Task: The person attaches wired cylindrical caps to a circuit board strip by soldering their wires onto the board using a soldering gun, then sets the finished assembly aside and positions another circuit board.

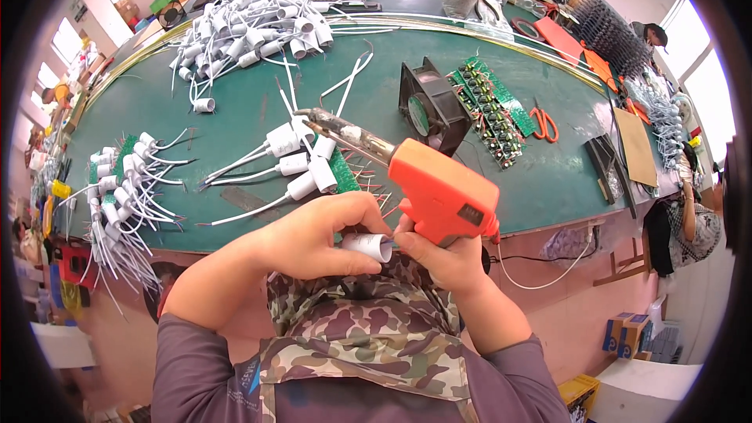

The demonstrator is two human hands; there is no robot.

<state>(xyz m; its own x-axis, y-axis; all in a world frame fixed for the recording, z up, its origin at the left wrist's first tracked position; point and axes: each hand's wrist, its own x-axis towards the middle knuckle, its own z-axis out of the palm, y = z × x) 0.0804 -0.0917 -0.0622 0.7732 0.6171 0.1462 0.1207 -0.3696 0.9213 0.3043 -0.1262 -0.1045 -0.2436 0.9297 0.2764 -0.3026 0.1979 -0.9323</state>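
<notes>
My left hand [317, 239] is closed around a short white plastic cylinder [366, 247] at the table's near edge, its open end facing right. My right hand [450, 262] grips an orange soldering gun [440, 188], whose metal barrel [356, 137] points up and left over the table. The right thumb and fingertips come close to the cylinder's open end; whether they pinch a thin wire there is too small to tell. Just beyond my hands, several white cylinders with wires [294, 163] lie against a green circuit board panel [342, 171].
A large heap of white wired cylinders [251, 35] lies at the back left, a smaller bunch [117, 192] at the left edge. A black fan [433, 106], populated circuit boards [489, 110] and orange-handled scissors [542, 121] lie to the right. Other people [689, 219] sit around the table.
</notes>
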